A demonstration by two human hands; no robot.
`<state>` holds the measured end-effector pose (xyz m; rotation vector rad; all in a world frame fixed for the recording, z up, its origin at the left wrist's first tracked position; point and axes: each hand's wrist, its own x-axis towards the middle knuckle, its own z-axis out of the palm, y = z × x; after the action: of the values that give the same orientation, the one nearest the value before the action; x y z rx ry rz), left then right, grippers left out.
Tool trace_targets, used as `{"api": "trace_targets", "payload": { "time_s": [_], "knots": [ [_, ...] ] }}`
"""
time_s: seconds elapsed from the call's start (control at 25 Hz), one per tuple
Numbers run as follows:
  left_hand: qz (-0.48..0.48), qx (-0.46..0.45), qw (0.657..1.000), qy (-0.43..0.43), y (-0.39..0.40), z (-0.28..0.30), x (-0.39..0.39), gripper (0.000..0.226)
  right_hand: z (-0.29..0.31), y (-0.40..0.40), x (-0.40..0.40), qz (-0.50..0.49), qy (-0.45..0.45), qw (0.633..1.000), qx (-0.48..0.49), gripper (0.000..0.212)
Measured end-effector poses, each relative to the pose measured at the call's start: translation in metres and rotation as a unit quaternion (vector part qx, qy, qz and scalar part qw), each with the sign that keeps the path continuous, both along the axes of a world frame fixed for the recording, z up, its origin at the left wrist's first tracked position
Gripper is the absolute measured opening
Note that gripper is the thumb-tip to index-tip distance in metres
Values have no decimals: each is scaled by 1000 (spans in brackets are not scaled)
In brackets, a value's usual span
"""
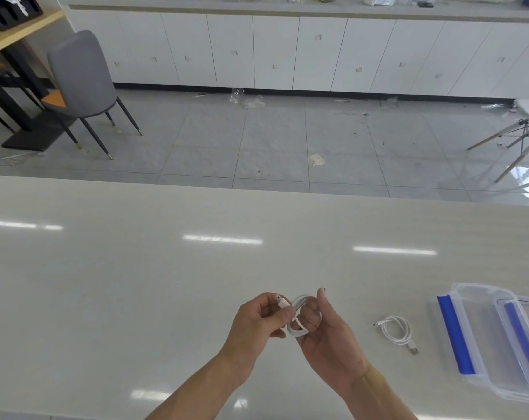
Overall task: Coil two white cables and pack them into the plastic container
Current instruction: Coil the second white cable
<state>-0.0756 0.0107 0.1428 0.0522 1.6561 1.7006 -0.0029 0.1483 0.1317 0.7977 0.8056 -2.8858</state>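
Both hands meet over the near middle of the pale table (135, 283). A white cable (299, 301) is wound in small loops around the fingers of my right hand (326, 338). My left hand (257, 319) pinches that cable's white plug end between thumb and fingers. A second white cable (398, 330) lies loosely coiled on the table to the right, its USB plug pointing toward me. Further right rests the clear plastic container (484, 338) with blue clips, partly cut off by the frame edge; I cannot tell lid from box.
Beyond the table's far edge lies a grey tiled floor with scraps of litter. A grey chair (81, 83) stands at the back left, a white chair (527, 128) at the right, and white cabinets (287, 53) line the far wall.
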Motion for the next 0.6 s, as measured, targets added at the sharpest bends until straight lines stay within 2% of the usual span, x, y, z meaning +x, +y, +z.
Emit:
{"api": "trace_targets", "payload": {
  "time_s": [0.12,0.2,0.28,0.4,0.6],
  "knots": [
    [0,-23,1000,-17,3,0,5,11,2,2,3,31,16,999,30,44],
    [-13,28,994,-108,1,-3,5,35,5,6,6,67,30,996,49,44],
    [-78,67,979,-177,-4,0,0,43,8,8,7,101,31,991,79,43],
    [-164,38,977,-132,-11,-2,-11,28,10,8,8,131,33,986,97,39],
    [-143,11,988,-61,-11,-3,-12,22,3,4,10,103,60,983,137,35]
  ]
}}
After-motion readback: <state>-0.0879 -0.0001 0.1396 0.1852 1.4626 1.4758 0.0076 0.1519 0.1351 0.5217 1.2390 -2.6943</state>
